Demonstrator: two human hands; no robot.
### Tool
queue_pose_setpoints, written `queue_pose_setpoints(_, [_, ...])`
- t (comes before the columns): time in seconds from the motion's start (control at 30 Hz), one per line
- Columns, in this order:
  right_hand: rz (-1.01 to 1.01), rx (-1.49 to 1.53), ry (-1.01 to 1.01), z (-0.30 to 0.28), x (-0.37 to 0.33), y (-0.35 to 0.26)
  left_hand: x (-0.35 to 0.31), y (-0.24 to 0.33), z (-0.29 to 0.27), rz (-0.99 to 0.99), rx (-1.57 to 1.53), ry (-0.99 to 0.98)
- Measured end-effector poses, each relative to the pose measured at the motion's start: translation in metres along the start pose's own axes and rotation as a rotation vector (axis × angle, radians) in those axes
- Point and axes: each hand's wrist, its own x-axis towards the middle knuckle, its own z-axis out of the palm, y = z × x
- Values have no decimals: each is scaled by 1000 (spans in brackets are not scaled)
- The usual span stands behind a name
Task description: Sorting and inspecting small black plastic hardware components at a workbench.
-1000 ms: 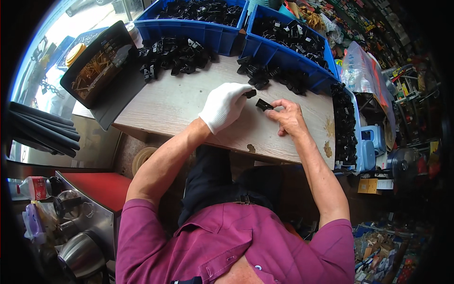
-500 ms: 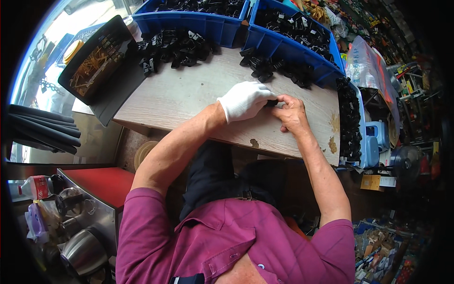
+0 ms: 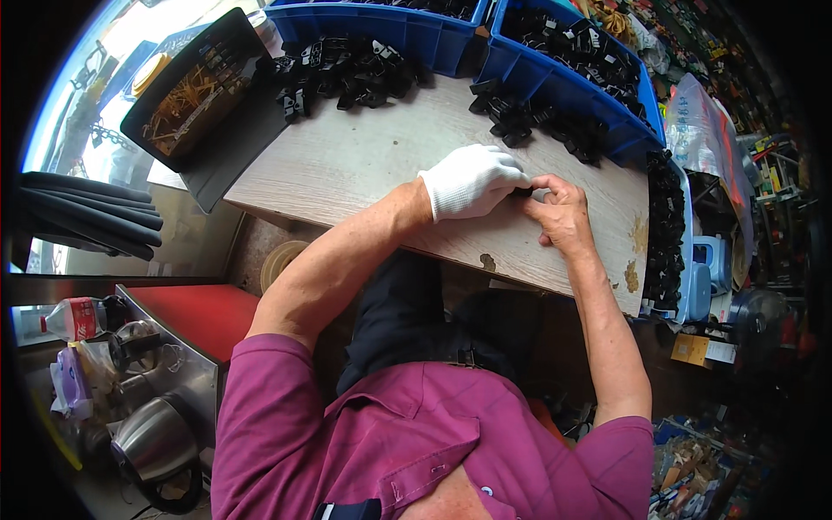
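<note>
My left hand, in a white knitted glove, is closed on a small black part over the right half of the table. From the other side the bare fingers of my right hand pinch the same part. Most of it is hidden between the fingertips, so its exact kind does not show. Beyond my hands lies a loose row of small black plastic pieces. Another heap of black pieces, some with silvery bits, rests farther left on the pale wood-grain table.
Two blue bins full of black pieces line the table's far edge. A light blue container of black parts stands at the right. A dark open box sits at the left, and a steel kettle is at lower left.
The whole view has shifted, so the table and my hands appear farther right. Both hands keep hold of the black part, with little visible change in their grip.
</note>
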Motion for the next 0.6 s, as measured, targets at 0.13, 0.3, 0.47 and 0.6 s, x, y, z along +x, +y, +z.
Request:
queue_pose_setpoints(0.13, [13,5,-6,-1,0,3,-2,5,0,86,93,18])
queue_pose_setpoints(0.3, [-2,-13,-16,-1,1,6,-8,10,-1,90,206,8])
queue_pose_setpoints(0.47, [-6,-7,-14,0,2,8,-8,19,-2,62,240,60])
queue_pose_setpoints(0.6, [-4,13,6,-1,-2,7,-12,20,-22,-102,397,310])
